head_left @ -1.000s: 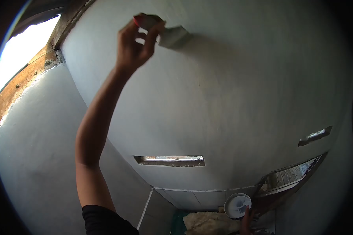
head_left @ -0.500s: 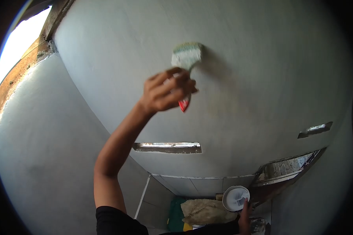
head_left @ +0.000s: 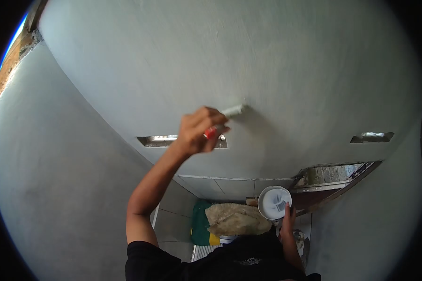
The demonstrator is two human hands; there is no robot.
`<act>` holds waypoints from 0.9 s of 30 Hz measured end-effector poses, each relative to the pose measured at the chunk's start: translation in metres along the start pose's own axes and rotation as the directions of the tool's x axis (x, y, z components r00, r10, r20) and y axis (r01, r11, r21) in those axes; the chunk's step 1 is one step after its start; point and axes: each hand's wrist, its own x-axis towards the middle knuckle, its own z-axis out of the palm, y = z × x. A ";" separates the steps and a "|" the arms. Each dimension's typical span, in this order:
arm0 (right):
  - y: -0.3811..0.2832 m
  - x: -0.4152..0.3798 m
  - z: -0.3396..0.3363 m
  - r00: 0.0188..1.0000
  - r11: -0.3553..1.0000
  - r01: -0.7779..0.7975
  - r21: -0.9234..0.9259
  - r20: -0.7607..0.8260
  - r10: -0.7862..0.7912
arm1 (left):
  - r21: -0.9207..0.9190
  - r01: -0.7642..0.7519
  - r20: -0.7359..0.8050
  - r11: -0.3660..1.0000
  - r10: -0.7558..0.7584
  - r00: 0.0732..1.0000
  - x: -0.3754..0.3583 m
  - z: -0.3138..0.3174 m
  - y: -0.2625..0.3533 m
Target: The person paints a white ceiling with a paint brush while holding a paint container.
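Lower now than half a second ago, the left hand [head_left: 199, 131] has carried the paintbrush [head_left: 225, 119] down the wall [head_left: 276, 61], and the view has tipped with it, so that the strip of daylight at the upper left has shrunk to a sliver. That hand is clenched round the brush's red handle, fingers curled over it and thumb underneath, with the arm stretched up from a black sleeve. Held this way, the handle slants down toward the wrist and the pale bristle end lies nearly flat against the plaster, which lets the wide face of the brush drag along it rather than poke at it. The bristles look whitish, loaded with the same pale colour as the wall, and they touch it just above a narrow horizontal slot [head_left: 173, 140] that the hand partly covers.

Down near the body, the right hand [head_left: 286, 220] grips a white bowl [head_left: 273, 202] from below, fingers up along its rim; it is kept tilted toward the person and close to the chest, within easy reach of the brush. Its inside shows white with a small grey mark. Beside it lie a rumpled beige cloth [head_left: 234, 219] and something green [head_left: 200, 225] on the tiled floor [head_left: 173, 220]. A second slot [head_left: 371, 137] sits farther right on the wall.
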 end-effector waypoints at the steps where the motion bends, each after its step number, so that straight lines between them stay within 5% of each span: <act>1: 0.001 0.001 -0.001 1.000 1.000 -0.012 -0.014 -0.008 0.012 | 0.040 -0.002 -0.074 0.999 0.005 0.997 0.016 -0.014 -0.005; 4: 0.005 0.002 0.003 0.998 1.000 0.012 0.015 0.060 -0.013 | 0.281 -0.091 -0.291 0.955 0.175 0.940 0.058 -0.042 -0.016; 7: 0.010 0.000 0.006 0.996 0.997 -0.027 0.068 0.085 0.021 | 0.462 -0.119 -0.333 0.879 0.296 0.895 0.059 -0.037 -0.023; 8: 0.019 0.006 0.002 0.995 0.998 -0.019 0.067 0.097 0.012 | 0.549 -0.144 -0.328 0.823 0.370 0.869 0.056 -0.031 -0.022; 9: 0.028 0.008 0.002 0.995 0.998 -0.039 0.056 0.090 0.034 | 0.495 -0.094 -0.306 0.864 0.274 0.912 0.041 -0.018 -0.018; 13: 0.027 0.008 0.005 0.995 0.994 -0.060 0.092 0.090 0.051 | 0.484 -0.202 -0.091 0.851 0.279 0.956 -0.057 0.053 0.004; 19: 0.009 0.001 0.015 0.974 0.979 -0.035 0.202 0.225 -0.011 | 0.241 -0.054 0.068 0.969 0.039 0.997 -0.175 0.128 0.083; 20: 0.007 0.001 0.017 0.970 0.976 -0.044 0.212 0.243 -0.009 | 0.151 0.106 0.049 0.983 -0.114 0.992 -0.182 0.131 0.094; 22: 0.006 0.000 0.020 0.963 0.967 -0.071 0.244 0.271 0.003 | 0.010 0.376 0.052 0.927 -0.376 0.925 -0.183 0.125 0.116; 27: 0.009 0.000 0.033 0.907 0.885 -0.258 0.388 0.412 0.084 | -0.191 0.660 -0.097 0.727 -0.683 0.724 -0.176 0.090 0.146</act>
